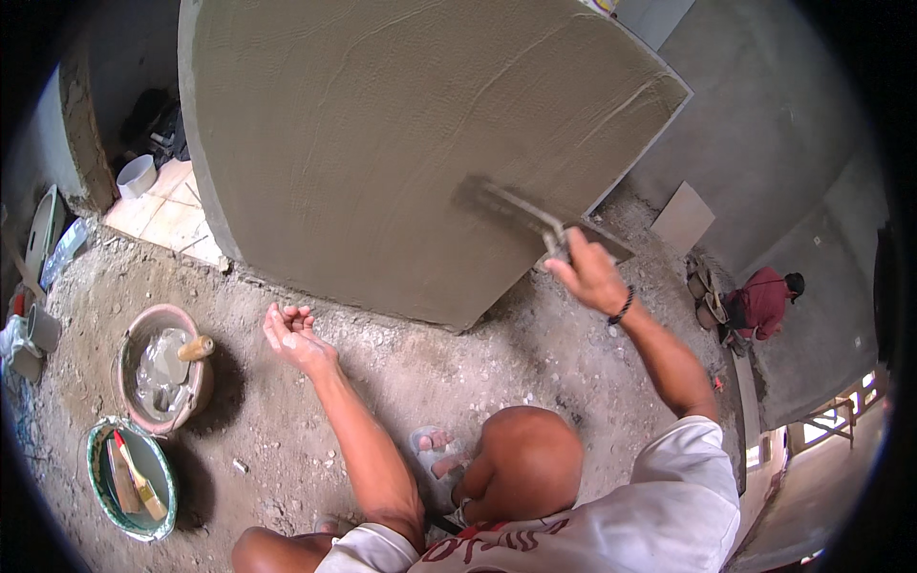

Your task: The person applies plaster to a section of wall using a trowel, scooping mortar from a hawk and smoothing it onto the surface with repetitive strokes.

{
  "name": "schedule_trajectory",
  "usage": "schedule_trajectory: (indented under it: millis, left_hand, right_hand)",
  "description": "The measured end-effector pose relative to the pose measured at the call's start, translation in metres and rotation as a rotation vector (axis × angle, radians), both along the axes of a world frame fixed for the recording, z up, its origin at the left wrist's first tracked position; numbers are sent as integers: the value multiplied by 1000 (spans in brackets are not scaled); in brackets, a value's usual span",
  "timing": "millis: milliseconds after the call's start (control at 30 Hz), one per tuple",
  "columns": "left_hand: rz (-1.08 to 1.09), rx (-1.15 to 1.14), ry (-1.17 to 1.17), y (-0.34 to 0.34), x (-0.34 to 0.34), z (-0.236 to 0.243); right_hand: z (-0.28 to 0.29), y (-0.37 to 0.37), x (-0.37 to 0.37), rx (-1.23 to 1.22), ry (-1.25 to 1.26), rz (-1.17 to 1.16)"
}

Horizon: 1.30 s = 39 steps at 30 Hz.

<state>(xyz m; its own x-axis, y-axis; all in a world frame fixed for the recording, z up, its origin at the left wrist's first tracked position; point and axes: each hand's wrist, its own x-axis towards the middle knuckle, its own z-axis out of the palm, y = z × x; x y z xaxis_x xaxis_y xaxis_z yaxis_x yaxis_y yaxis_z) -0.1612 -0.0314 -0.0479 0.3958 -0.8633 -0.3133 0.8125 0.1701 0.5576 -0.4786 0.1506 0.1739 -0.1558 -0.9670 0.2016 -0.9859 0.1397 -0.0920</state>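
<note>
My right hand (594,277) grips a long plastering trowel (523,204), its blade on or very close to the wet grey-brown plaster of the wall panel (382,143) and blurred at the far end. Raised below the panel's lower left edge, my left hand (302,340) is empty, palm up with fingers loosely curled. A pinkish tub (124,368) of wet mix stands to its left, and in it lies a trowel with a wooden handle (197,349). Nearer me, a green-rimmed bucket (93,468) of water holds a brush (141,480) and another flat-handled tool.
Rough, crumbly floor (382,382) surrounds my feet. A person in a maroon top (759,304) crouches at the far right. A loose flat board (683,218) lies beyond the panel. At left are tiles (158,220), a white container (137,177) and a grey cup (43,327).
</note>
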Motion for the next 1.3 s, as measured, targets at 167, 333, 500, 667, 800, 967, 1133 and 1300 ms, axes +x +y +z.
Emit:
schedule_trajectory:
  millis: [167,333,500,667,800,967,1133,1300]
  left_hand:
    - [-10,-1,13,-1,-8,3]
    - [-14,-18,33,-1,-5,8]
    - [-2,-26,36,0,0,11]
    - [23,-19,78,-3,10,7]
    - [42,-19,98,-1,11,9]
    - [41,-46,129,6,9,22]
    - [84,-56,118,7,24,24]
    - [136,-13,91,4,47,14]
  right_hand:
    - [102,-1,-12,-239,16,97]
    - [183,23,-29,-310,-362,11]
    - [218,51,-49,-550,-460,-174]
    - [172,73,-17,-522,-437,1]
    - [50,67,27,-214,-414,-3]
    - [-160,19,68,29,-77,278]
    - [-280,-8,69,381,54,177]
    - [-296,-35,46,346,62,131]
